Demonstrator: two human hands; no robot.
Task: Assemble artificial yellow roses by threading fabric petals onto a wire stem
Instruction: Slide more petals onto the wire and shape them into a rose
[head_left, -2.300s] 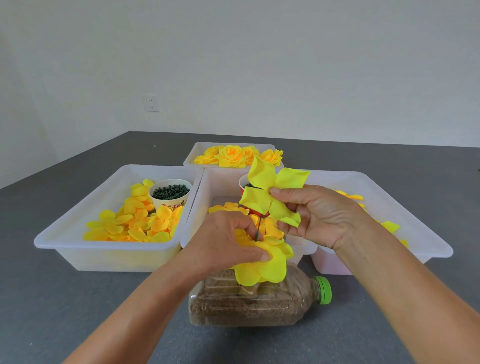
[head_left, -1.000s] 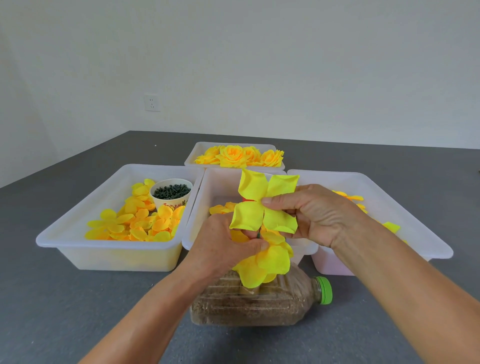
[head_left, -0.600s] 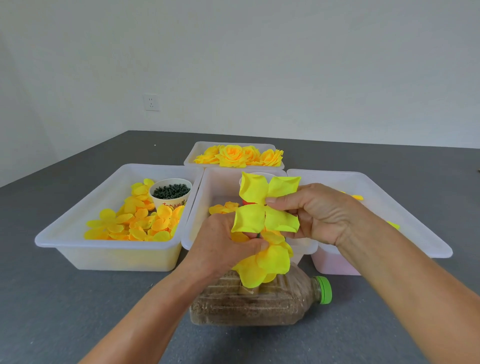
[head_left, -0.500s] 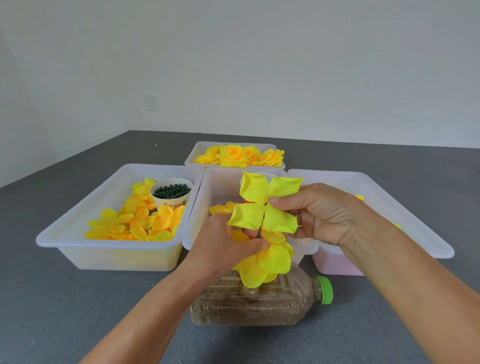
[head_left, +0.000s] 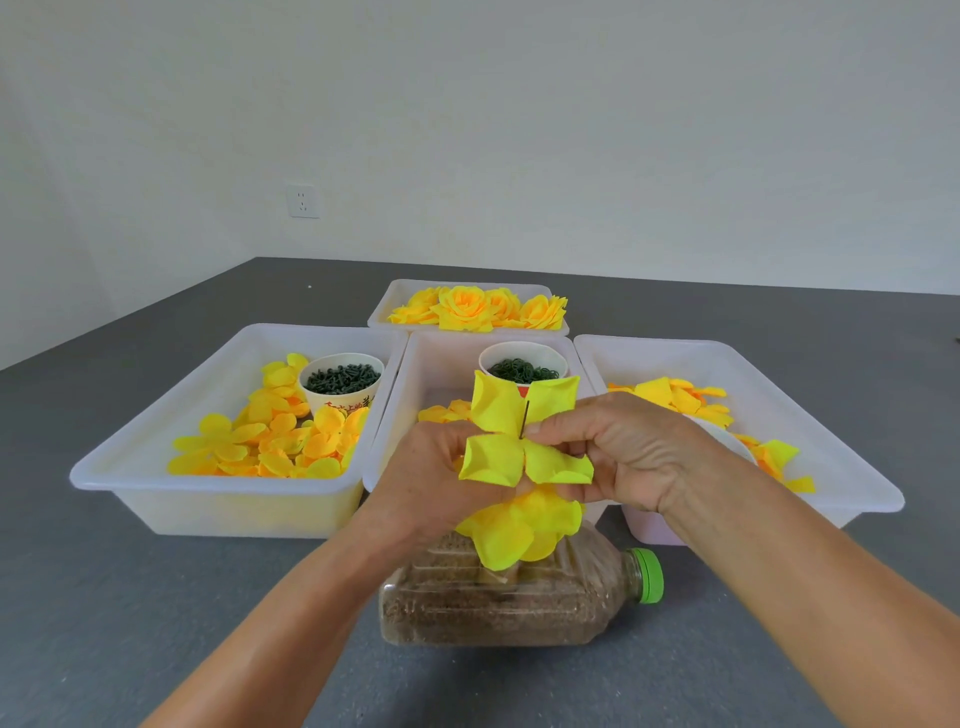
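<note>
The wire (head_left: 524, 419) pokes up through the centre of a petal piece (head_left: 522, 436) pinched between the right hand (head_left: 618, 452) fingers. The left hand (head_left: 431, 478) fingers curl around the flower (head_left: 519, 525) beneath. Threading looks underway; next, slide the piece down snugly.

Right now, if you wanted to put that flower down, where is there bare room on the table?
Bare grey table lies left of the bottle, in front of the left tray. More lies behind the far tray of finished roses. It is crowded in the middle: both hands work above the bottle, and the trays stand side by side.
</note>
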